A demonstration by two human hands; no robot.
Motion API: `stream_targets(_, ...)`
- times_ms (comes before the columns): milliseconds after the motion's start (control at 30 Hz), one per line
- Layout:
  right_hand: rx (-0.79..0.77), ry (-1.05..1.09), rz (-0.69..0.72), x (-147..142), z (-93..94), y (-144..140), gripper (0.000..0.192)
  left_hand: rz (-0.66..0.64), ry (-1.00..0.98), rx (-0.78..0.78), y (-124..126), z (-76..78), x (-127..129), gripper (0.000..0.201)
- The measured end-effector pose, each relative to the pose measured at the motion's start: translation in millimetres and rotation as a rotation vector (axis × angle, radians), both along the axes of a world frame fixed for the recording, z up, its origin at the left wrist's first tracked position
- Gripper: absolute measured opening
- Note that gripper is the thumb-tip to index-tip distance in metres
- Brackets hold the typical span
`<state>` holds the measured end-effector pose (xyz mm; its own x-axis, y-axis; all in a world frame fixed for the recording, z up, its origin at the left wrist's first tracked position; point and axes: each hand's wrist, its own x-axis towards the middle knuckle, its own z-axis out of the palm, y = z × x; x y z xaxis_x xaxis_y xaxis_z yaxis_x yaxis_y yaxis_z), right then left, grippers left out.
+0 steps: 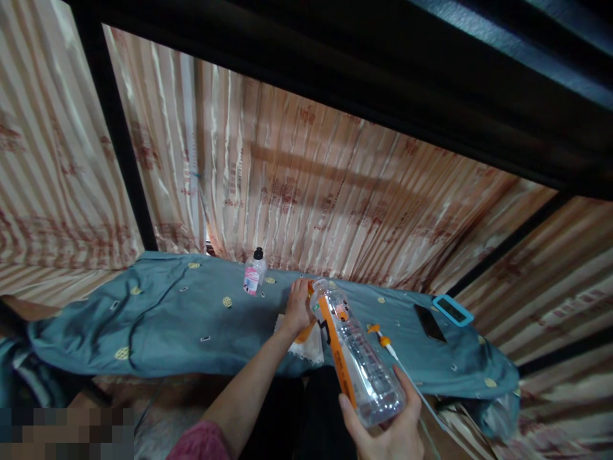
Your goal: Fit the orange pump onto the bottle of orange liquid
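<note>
While the right hand (pixel 383 425) grips the base of a clear plastic bottle (pixel 357 348) with an orange label, fingers wrapped around its lower end, the bottle tilts away from the person, its open neck pointing toward the far curtain. At the bottle's neck, the left hand (pixel 297 305) is closed around something orange, seemingly the cap; the exact grasp cannot be told. Beneath that hand lies a white lace cloth (pixel 309 348) on a teal embroidered cover (pixel 167 319). Just right of the bottle rests a thin tool with orange parts (pixel 383 338); farther right, a dark phone (pixel 430 322) and a blue-framed device (pixel 453 310). Beyond the bottle's neck, to its left, a small black-capped bottle (pixel 255 271) stands upright before a striped satin curtain (pixel 335 191).
</note>
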<state>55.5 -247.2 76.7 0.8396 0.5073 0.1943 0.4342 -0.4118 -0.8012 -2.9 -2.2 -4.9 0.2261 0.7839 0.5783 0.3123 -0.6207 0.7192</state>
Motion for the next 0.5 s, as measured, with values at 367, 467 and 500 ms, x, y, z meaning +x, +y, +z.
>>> stream_targets(367, 0.004, -0.04, 0.049, 7.8, -5.6, -0.9, 0.101, -0.018, -0.018, 0.017, -3.2, 4.3, -1.2, 0.038)
stream_targets(467, -0.001, -0.028, 0.05, 6.8, -2.8, -0.7, 0.101, -0.011, -0.017, 0.02, -3.8, 5.8, -1.1, 0.039)
stream_targets(500, 0.0, -0.03, 0.049, 6.4, -2.5, -0.4, 0.1, -0.007, -0.017, 0.018, -4.0, 6.0, -1.0, 0.039)
